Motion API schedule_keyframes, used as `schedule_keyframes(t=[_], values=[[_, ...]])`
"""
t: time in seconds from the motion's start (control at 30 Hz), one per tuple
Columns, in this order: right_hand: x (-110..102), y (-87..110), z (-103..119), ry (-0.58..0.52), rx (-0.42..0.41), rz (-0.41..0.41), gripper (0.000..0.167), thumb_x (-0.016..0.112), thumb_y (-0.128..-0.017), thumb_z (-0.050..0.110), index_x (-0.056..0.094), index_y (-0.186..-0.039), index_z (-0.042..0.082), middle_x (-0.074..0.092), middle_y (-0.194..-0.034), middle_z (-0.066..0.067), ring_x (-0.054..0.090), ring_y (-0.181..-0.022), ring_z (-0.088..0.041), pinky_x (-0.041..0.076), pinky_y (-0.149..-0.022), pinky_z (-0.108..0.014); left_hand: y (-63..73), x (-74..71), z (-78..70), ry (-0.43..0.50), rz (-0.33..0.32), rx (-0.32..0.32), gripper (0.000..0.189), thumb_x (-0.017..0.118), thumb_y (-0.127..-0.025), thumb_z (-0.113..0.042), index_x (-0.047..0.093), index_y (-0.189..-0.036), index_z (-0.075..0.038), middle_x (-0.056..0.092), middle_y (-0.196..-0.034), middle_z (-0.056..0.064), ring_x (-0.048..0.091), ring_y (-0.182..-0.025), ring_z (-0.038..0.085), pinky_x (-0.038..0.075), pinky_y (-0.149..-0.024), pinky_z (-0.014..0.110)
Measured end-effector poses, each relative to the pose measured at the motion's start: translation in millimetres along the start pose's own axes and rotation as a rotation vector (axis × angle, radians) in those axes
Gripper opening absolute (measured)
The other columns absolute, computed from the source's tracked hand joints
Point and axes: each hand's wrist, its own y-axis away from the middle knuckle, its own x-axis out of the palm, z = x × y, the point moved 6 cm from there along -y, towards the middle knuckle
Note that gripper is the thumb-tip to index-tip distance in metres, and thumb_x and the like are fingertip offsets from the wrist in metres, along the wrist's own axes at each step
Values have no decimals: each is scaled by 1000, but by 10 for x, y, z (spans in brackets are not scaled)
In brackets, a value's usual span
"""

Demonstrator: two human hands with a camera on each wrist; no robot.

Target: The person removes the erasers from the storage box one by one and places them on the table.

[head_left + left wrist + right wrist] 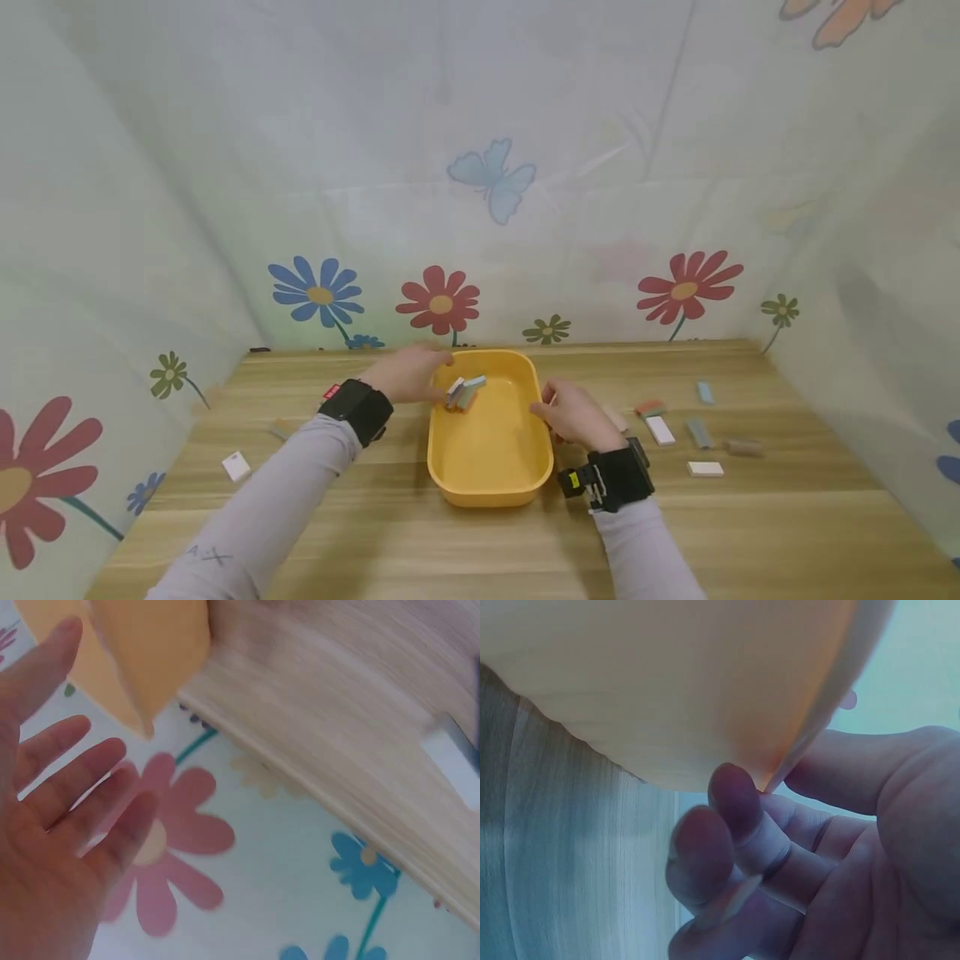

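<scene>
A yellow plastic bin [487, 450] stands on the table in the middle of the head view. Several small flat blocks [463, 393] in white, light blue and dull tones lie together inside it, at its upper left. My right hand [576, 414] pinches the bin's right rim; in the right wrist view its thumb [847, 769] and fingers [739, 799] lie on opposite sides of the wall. By the bin's left rim is my left hand [408, 373]. Its fingers are spread and loosely straight beside the bin wall [161, 656] in the left wrist view.
Right of the bin lie white blocks [660, 430], a grey block [699, 433], a brown block [743, 447], a light blue block [705, 392] and a reddish block [649, 407]. A white block [236, 467] lies far left. Behind the table hangs a flowered curtain [495, 275].
</scene>
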Motion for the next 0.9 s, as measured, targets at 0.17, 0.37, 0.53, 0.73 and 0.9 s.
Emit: schedule_keyframes(t=[0.17,0.37,0.53,0.73,0.9], values=[[2,17,-10,10,-9,4,17,62,-96,18,52,-93,5,55,-63,-6,53,-47,-19,41,-45,-28,-298,209,-263,-97,39,68,39,78,-82,-21,67,-118,-10,68,-105,5,60,-92,24,48,-86,36],[-8,24,-9,-10,1,17,17,61,-96,18,50,-93,5,54,-62,-6,52,-47,-19,40,-45,-28,-417,309,-508,-242,82,98,26,68,-87,-8,71,-112,-17,69,-104,-1,61,-94,18,46,-91,36],[-21,18,2,-18,6,15,17,61,-96,18,51,-93,5,54,-61,-6,52,-47,-20,39,-45,-27,-390,251,-725,-352,85,122,15,63,-90,-3,73,-96,-13,68,-92,1,62,-89,20,47,-83,34],[-5,5,1,-15,21,23,18,62,-96,19,52,-93,5,56,-62,-7,57,-51,-27,40,-45,-27,-366,318,-803,-429,124,83,17,59,-93,-3,74,-93,-11,69,-89,3,64,-86,19,50,-77,31],[-5,2,-34,-15,25,25,19,63,-96,20,51,-93,5,54,-62,-6,52,-47,-20,39,-45,-28,-441,426,-792,-477,146,6,18,60,-94,-5,75,-98,-16,68,-95,1,62,-94,19,51,-80,33]])
